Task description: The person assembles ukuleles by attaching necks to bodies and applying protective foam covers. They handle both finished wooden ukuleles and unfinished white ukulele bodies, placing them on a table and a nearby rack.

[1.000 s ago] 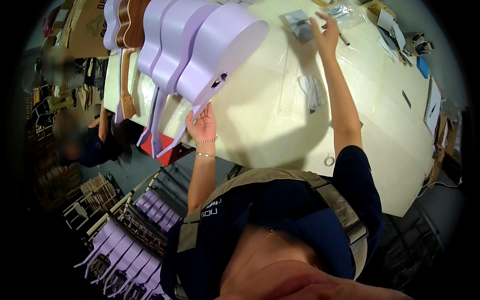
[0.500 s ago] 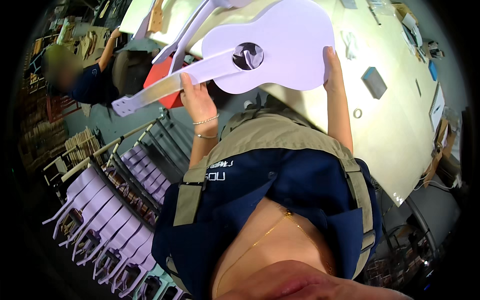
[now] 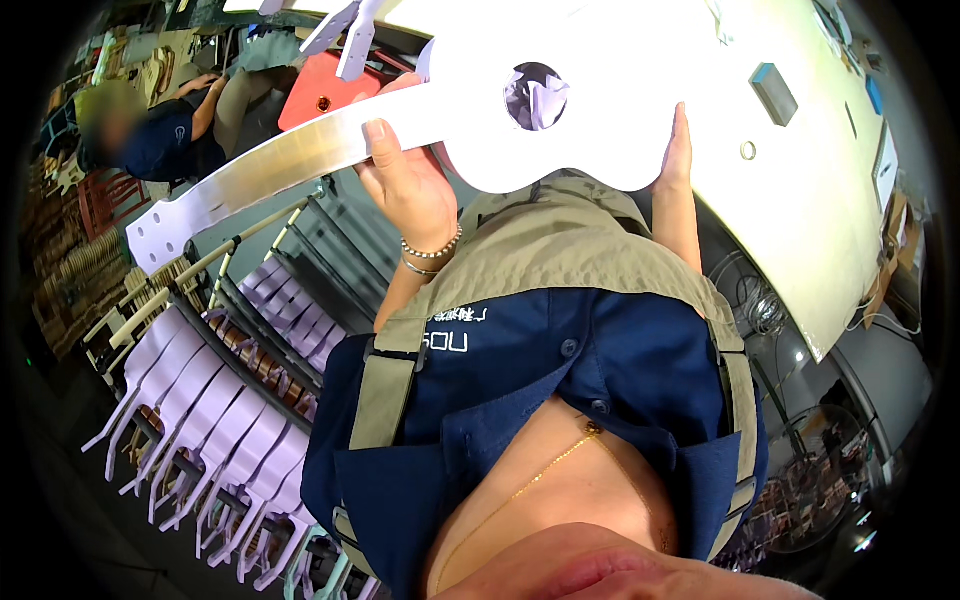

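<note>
Head view: what's held?
—A pale ukulele, between the left hand, curled round its neck, and the right hand, nearly straight-fingered against its body.
—Around it?
—Worktable to its right, lavender ukuleles lower left.

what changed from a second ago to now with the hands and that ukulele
The pale lilac ukulele was drawn closer and turned, so its soundhole now faces the camera. The right hand came back from far over the table to the body's end. The left hand stays at the neck. The tape ring and the racked lilac ukuleles remain.
</note>
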`<state>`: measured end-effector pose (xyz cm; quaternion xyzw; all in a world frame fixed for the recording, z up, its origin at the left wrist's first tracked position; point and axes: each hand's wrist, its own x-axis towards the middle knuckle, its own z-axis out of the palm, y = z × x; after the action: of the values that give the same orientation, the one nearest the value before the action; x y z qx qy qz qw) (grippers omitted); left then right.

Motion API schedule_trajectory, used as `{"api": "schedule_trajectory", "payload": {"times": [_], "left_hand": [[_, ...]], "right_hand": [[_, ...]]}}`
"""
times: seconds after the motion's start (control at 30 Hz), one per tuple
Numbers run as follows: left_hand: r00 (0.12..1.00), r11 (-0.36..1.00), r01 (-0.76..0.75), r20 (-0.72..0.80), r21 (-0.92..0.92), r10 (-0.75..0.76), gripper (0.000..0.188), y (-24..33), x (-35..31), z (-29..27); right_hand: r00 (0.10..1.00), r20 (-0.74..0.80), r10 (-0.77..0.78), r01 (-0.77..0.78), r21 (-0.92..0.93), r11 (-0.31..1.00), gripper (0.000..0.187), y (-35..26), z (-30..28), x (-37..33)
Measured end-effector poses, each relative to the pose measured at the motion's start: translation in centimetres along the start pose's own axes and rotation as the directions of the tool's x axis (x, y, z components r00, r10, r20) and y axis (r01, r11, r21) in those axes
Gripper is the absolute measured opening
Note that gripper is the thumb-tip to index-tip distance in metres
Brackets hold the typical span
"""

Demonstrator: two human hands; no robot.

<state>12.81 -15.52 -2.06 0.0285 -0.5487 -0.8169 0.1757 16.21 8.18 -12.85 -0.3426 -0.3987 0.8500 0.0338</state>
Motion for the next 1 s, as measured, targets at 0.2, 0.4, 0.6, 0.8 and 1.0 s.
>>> {"api": "schedule_trajectory", "payload": {"times": [0.2,0.4,0.6,0.8,1.0], "left_hand": [[0.997,0.997,-0.075,0.011,0.000,0.075,0.039,-0.1,-1.6,1.6],[0.998,0.999,-0.038,-0.046,-0.010,0.038,0.041,-0.7,-2.4,2.2],[0.987,0.998,0.052,-0.151,-0.042,-0.058,0.038,-0.9,-2.7,3.6],[0.992,0.995,0.073,-0.103,-0.063,-0.079,0.039,-1.3,-1.7,1.7],[0.989,0.993,0.112,-0.091,-0.041,-0.116,0.046,-1.4,-0.9,2.0]], "right_hand": [[1.000,-0.012,-0.010,0.010,0.001,1.000,0.052,-1.6,-1.2,0.1],[1.000,0.012,-0.012,0.012,0.024,1.000,0.048,-3.8,-1.8,-0.2],[0.995,0.099,0.003,-0.012,0.084,0.996,0.052,-4.9,-2.6,-0.3],[0.958,0.285,-0.017,0.051,-0.114,0.992,0.074,-6.2,-1.8,-1.4],[0.964,0.267,-0.004,0.049,-0.161,0.986,0.078,-7.3,-1.5,-2.2]]}}
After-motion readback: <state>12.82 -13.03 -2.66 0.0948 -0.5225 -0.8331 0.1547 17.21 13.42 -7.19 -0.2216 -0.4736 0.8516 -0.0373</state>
